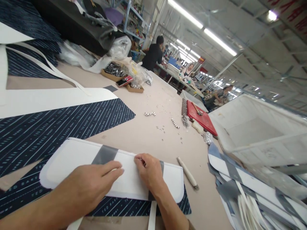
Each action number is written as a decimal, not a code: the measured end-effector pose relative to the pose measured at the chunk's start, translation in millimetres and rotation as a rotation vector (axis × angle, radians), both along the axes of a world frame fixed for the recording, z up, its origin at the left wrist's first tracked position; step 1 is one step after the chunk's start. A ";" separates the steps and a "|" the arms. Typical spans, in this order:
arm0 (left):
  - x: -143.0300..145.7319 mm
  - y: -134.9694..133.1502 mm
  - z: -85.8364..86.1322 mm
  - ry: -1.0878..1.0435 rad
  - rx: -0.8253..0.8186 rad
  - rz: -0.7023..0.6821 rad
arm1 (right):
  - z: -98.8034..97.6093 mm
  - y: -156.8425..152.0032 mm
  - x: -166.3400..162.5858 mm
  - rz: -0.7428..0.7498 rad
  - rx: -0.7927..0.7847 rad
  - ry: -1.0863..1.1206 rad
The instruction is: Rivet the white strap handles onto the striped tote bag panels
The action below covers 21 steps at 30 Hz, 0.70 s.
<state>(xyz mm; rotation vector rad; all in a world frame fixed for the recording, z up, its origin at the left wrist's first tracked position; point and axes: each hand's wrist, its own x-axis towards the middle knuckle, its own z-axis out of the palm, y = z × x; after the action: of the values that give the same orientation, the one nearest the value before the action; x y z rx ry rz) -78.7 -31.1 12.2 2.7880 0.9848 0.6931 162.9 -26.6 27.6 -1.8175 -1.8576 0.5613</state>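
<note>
A long, white, round-cornered, grey-banded flat panel point(130, 179) seems best held level, left hand point(92, 182) over it in a narrow, empty-looking grip, right hand point(150, 171) pinching its upper edge.

My panel point(130, 179) was white with grey bands, my fabric point(69, 123) was navy with pale stripes and lettering, my counter point(134, 137) was pinkish beige, the bin point(261, 127) beyond was white.

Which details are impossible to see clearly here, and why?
In the head view:
Anything inside the right hand: hidden by its fingers.
White round-cornered panel: lower edge partly hidden by the left hand.
Tiny shiny pieces: too small for shape.
Dark-blue striped fabric: cut off by the left edge.
</note>
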 end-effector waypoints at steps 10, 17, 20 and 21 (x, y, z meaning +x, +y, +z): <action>43.9 42.6 -12.0 0.185 0.065 -0.109 | 11.4 -39.2 133.2 -0.429 0.224 -0.074; 44.4 42.8 -18.4 0.206 -0.002 -0.134 | -26.8 -68.3 198.3 -0.411 0.129 -0.331; 45.3 42.0 -22.0 0.189 0.012 -0.127 | -8.1 -66.5 187.3 -0.534 0.232 -0.227; 45.4 41.6 -22.7 0.192 0.013 -0.127 | 3.2 -64.6 181.1 -0.620 0.266 -0.136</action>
<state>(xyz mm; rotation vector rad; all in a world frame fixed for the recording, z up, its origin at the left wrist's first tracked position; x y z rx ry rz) -33.3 10.5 -10.5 2.9404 0.8245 0.4241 343.9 -91.1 30.8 -2.1293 -1.2546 -0.0323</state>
